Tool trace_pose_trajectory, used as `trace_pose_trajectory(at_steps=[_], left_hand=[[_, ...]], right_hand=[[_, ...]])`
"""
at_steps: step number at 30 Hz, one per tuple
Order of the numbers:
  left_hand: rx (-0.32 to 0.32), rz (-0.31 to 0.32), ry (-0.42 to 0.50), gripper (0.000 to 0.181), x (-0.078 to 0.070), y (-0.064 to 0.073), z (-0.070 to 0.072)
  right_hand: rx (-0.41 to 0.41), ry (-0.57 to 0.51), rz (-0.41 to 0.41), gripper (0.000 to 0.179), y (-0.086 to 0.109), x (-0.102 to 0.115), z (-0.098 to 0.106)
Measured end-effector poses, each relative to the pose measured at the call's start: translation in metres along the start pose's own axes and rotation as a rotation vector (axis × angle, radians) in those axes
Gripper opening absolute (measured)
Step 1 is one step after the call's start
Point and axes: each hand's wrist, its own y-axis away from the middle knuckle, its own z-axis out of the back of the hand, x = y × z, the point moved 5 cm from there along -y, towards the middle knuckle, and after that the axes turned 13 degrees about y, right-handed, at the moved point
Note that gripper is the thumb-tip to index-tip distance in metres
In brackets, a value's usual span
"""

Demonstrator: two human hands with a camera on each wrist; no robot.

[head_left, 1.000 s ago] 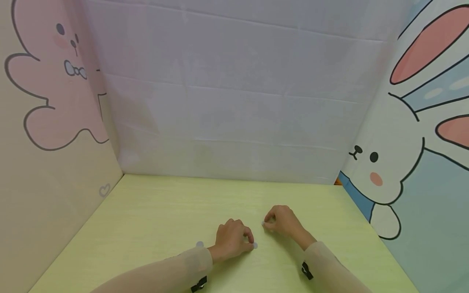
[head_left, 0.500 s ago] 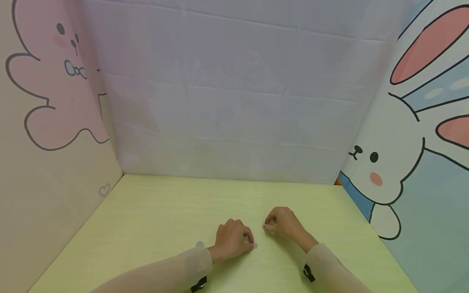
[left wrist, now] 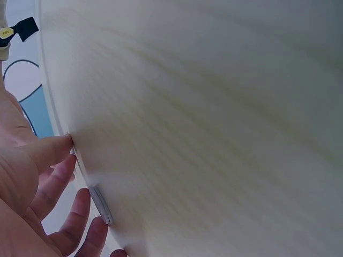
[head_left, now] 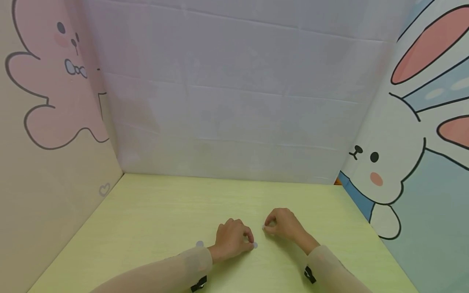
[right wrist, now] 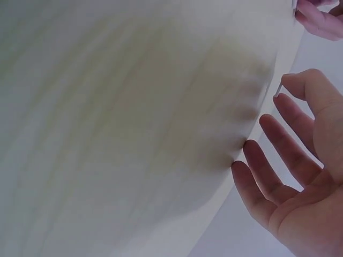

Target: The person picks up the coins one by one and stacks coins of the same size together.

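My left hand [head_left: 231,241] rests low over the table, thumb and index finger pinching a thin silver coin [head_left: 255,245] that shows beyond their tips. In the left wrist view, a short stack of coins [left wrist: 102,205] lies by the other fingertips, its layered edge visible. To the right and slightly farther back, my right hand [head_left: 285,223] pinches another coin [head_left: 263,226] between thumb and index finger. This coin [right wrist: 278,88] appears edge-on in the right wrist view, while the remaining fingers curve loosely with tips at the tabletop.
The pale yellow table [head_left: 165,207] runs back to a white sheet wall [head_left: 234,101]. A pink bear print [head_left: 62,97] covers the left side wall, and a rabbit print [head_left: 388,162] the right. A grey disc [head_left: 199,244] lies beside the left cuff.
My right hand has shifted slightly toward me with the coin in its pinch. The left hand and its coin have stayed in place.
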Motion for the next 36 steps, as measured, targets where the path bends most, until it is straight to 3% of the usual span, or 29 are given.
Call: trace_pose_trajectory(at_steps=[36], left_hand=[[0.009, 0.001, -0.022, 0.014, 0.0, -0.001, 0.001]], right_hand=[[0.02, -0.012, 0.048, 0.008, 0.011, 0.005, 0.001]])
